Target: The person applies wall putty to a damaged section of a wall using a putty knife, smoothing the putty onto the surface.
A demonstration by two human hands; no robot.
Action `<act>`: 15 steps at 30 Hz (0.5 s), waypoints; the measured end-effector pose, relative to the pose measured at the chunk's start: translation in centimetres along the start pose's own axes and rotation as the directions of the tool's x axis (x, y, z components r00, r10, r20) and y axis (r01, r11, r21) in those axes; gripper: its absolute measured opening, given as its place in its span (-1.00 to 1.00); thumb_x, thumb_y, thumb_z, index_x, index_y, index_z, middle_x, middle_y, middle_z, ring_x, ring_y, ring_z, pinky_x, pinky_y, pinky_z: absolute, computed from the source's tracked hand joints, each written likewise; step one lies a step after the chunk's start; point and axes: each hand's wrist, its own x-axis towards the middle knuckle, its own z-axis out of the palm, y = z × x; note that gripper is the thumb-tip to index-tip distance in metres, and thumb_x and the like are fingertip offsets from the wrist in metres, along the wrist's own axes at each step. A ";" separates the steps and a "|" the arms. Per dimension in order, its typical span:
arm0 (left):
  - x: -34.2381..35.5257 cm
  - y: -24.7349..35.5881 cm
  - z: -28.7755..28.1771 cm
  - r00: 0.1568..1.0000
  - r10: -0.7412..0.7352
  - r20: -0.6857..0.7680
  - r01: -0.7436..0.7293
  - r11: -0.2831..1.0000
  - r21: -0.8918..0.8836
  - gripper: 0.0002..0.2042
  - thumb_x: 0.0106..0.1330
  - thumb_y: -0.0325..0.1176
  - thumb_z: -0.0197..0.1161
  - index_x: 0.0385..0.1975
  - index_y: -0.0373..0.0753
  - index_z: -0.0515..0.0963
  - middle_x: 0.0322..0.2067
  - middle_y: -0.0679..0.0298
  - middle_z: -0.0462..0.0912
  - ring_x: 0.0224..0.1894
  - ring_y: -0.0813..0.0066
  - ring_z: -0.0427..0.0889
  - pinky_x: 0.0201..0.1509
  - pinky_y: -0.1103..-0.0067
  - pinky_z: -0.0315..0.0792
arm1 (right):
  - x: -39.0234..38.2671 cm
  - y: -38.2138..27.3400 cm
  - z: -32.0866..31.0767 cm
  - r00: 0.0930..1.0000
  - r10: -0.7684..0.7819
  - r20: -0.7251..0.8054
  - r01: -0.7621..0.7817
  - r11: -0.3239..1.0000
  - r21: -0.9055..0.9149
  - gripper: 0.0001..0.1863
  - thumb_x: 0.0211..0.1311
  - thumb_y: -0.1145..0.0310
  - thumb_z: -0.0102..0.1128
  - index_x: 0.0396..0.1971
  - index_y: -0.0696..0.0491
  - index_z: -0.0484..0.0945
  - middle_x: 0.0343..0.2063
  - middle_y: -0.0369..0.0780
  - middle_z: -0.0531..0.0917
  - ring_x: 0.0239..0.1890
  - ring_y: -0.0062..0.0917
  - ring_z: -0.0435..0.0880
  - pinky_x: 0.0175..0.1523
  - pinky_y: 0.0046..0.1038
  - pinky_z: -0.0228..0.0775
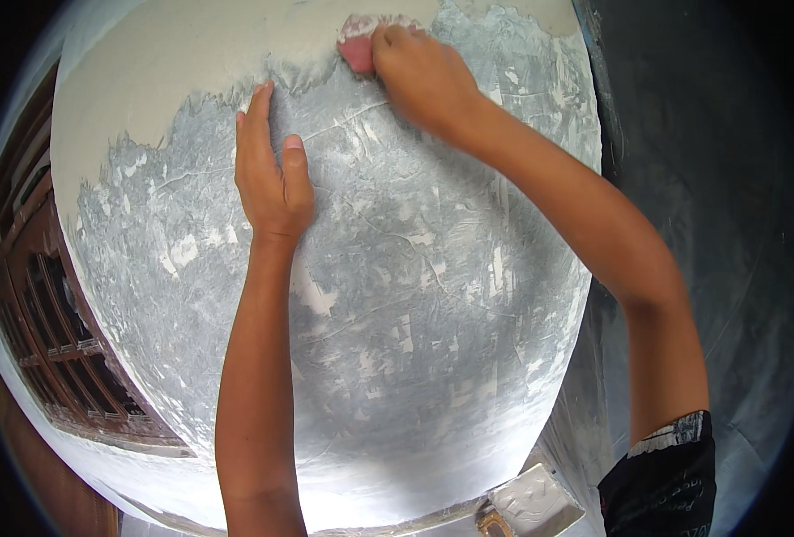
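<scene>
My right hand point(419, 76) grips a pink, putty-smeared scraper point(358, 49) against the upper part of a patchy grey wall point(397, 286), where a smooth cream coat point(137, 63) ends in a ragged edge. My left hand point(272, 174) rests on the wall left of the scraper, fingers extended upward near that edge, holding nothing. The lower grey surface carries thin cracks and scattered white patches.
A brown wooden window with bars point(57, 331) is at the left. A container of white putty point(536, 506) sits at the bottom right, with a gold-brown object point(495, 524) beside it. A dark grey surface point(728, 179) runs along the right.
</scene>
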 end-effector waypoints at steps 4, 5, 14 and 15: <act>-0.4 -0.3 -0.7 1.000 0.017 -0.006 -0.017 1.000 0.005 -0.43 0.39 -0.18 -0.13 0.31 -0.42 0.32 0.25 -0.13 0.45 0.36 -0.08 0.38 0.53 0.16 0.00 | -2.5 -5.6 -1.1 0.999 -0.016 -0.046 0.023 0.990 0.139 -0.81 0.03 0.53 0.19 -0.32 0.26 0.57 -0.38 -0.08 0.64 -0.26 -0.19 0.72 -0.28 -0.21 0.63; -0.4 -0.4 -0.8 1.000 0.015 -0.009 -0.015 1.000 0.008 -0.43 0.39 -0.18 -0.13 0.31 -0.42 0.32 0.25 -0.13 0.45 0.36 -0.08 0.38 0.53 0.16 0.00 | -1.0 -4.7 -1.0 0.998 0.002 -0.068 0.005 0.994 0.107 -0.82 0.04 0.52 0.20 -0.32 0.26 0.57 -0.39 -0.08 0.64 -0.27 -0.21 0.73 -0.30 -0.22 0.62; -0.1 0.1 -0.3 0.999 -0.029 -0.033 0.028 0.999 -0.035 -0.42 0.37 -0.17 -0.12 0.30 -0.43 0.33 0.25 -0.13 0.45 0.36 -0.09 0.37 0.54 0.17 0.00 | -1.5 -4.3 0.6 0.999 0.031 0.033 -0.032 0.999 0.034 -0.84 0.04 0.62 0.15 -0.33 0.22 0.54 -0.38 -0.03 0.63 -0.32 -0.12 0.69 -0.27 -0.17 0.57; -0.2 0.0 -0.6 0.999 -0.032 -0.037 0.031 0.999 -0.036 -0.42 0.35 -0.19 -0.12 0.30 -0.43 0.34 0.25 -0.13 0.45 0.36 -0.09 0.37 0.54 0.18 -0.01 | -2.1 -5.3 0.1 0.999 0.029 0.032 -0.030 0.999 0.038 -0.84 0.04 0.62 0.15 -0.33 0.22 0.54 -0.38 -0.03 0.63 -0.32 -0.12 0.69 -0.27 -0.17 0.57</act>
